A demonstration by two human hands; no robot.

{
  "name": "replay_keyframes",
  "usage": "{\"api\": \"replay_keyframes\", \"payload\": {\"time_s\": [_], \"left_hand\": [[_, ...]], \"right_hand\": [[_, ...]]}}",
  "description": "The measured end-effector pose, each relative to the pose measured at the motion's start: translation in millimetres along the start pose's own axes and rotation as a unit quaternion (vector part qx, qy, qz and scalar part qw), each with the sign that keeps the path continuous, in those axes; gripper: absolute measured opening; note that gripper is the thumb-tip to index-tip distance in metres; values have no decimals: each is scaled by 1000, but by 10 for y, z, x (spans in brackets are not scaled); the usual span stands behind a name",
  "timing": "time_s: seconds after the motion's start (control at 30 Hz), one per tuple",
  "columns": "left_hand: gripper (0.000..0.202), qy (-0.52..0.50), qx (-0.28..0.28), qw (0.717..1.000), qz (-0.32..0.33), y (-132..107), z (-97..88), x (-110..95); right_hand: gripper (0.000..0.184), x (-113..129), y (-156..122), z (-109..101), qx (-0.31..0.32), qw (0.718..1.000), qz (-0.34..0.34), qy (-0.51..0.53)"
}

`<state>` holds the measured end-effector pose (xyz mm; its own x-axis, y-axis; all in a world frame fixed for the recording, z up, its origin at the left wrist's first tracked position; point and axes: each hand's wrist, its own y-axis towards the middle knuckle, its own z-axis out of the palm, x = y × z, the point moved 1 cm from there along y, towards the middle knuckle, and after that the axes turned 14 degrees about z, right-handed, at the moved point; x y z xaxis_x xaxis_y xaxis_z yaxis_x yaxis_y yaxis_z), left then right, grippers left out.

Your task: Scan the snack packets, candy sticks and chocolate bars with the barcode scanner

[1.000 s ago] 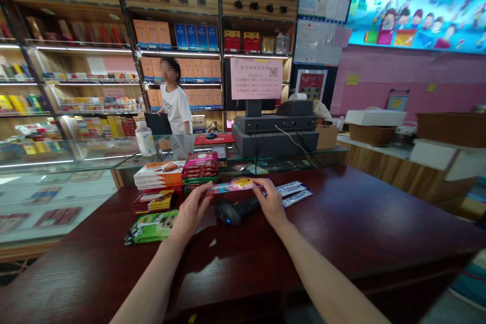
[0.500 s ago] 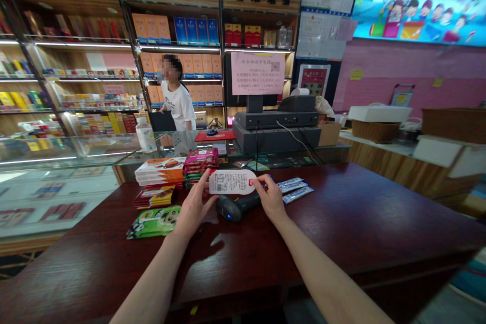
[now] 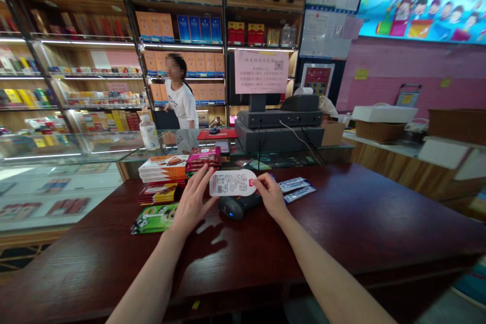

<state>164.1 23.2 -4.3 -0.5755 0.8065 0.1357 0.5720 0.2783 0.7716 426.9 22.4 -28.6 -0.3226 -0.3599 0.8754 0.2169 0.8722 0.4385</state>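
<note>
The right hand (image 3: 270, 193) is pinching a white, round-ended printed package (image 3: 233, 184), partly hiding a black plastic scanner (image 3: 232, 208) beneath; the left hand (image 3: 193, 203) is spreading wide, contact unclear. A glass case (image 3: 99, 178) is holding blurred reddish packs (image 3: 68, 206).

the card (image 3: 232, 183) is too small to read, and it's hiding part of the scanner (image 3: 231, 208); up top right, the screen (image 3: 425, 7) is cut off!

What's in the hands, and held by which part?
A flat white packet with a barcode: the right hand pinches its rounded end, at the red mark. The left hand is spread at the barcode end; contact there is unclear.
</note>
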Motion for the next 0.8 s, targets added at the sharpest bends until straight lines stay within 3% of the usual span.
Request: {"api": "replay_keyframes", "payload": {"time_s": [0.13, 0.47, 0.63, 0.8], "left_hand": [[74, -15, 27, 999, 16, -18, 22, 17], [79, 11, 6, 1000, -23, -84, 27, 107], [74, 27, -29, 998, -55, -77, -7, 98], [72, 58, -70, 993, -79, -101, -35, 121]], "right_hand": [[26, -6, -10, 13, 7, 1000, -12, -10], [30, 54, -40, 42, 81, 995, -19, 55], [49, 79, -71, -69, 104, 991, -63, -53], [70, 42, -100, -208, 157, 960, -111, -202]]}}
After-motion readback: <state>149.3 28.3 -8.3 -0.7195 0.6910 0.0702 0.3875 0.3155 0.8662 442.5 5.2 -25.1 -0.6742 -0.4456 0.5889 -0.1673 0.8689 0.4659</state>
